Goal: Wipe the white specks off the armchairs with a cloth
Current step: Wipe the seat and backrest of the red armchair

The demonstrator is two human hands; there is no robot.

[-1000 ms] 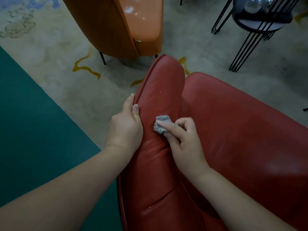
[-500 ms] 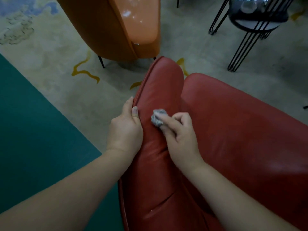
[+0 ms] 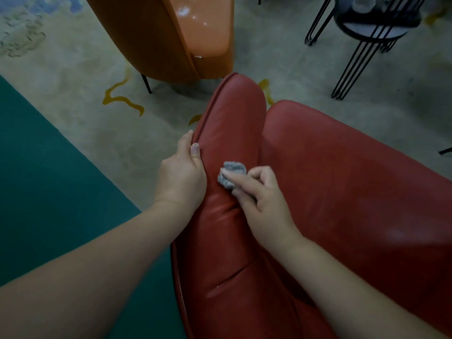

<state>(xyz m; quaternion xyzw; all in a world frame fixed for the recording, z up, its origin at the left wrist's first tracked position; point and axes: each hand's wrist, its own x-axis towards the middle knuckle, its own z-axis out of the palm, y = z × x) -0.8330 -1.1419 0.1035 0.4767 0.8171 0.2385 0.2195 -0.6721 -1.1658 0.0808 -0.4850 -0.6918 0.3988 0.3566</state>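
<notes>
A red leather armchair fills the lower right of the head view, its left armrest running away from me. My right hand presses a small crumpled grey cloth onto the top of that armrest, forefinger laid over the cloth. My left hand grips the armrest's outer edge, thumb on top, fingers hidden down the side. A tiny white speck sits near a seam lower on the armrest. An orange armchair stands beyond, with pale marks on its seat.
A black wire-legged side table with glassware stands at the upper right. The floor is a beige carpet with yellow squiggles, and a teal area lies at the left.
My right hand has slid the cloth a little forward along the armrest, away from me. My left hand has kept its grip on the armrest edge.
</notes>
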